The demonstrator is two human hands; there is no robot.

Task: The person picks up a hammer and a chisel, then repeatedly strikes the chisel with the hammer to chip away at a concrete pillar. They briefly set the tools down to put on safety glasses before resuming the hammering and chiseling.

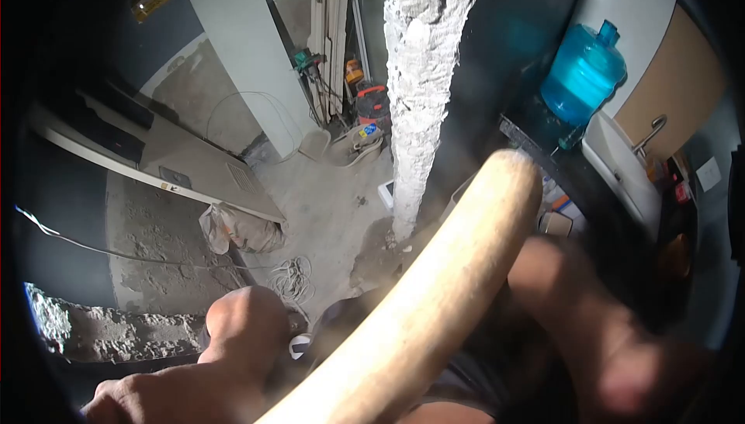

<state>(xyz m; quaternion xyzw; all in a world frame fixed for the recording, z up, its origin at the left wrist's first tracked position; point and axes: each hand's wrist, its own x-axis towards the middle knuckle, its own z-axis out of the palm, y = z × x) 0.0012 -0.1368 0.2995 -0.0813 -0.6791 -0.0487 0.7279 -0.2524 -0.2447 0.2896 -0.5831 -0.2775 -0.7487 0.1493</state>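
A thick, pale wooden handle [423,300] slants close in front of me, from the bottom edge up to a blunt end at the right. At the lower left corner my left hand [128,397] shows bent knuckles, with the fingertips cut off by the frame edge. Beside it rises a bare, rounded limb [244,323]. On the far side of the handle, another blurred limb [543,273] runs down to the lower right. There my right hand [628,381] is smeared by motion, and its fingers do not show.
A ragged plaster edge [423,90] stands upright ahead; another broken wall edge [124,335] lies left. Coiled cable [291,278] and a plastic bag [237,228] rest on the dusty floor. A blue water jug [583,71] stands near a white sink [617,168]. Beyond are a red-black vacuum [371,103] and leaning panel [244,51].
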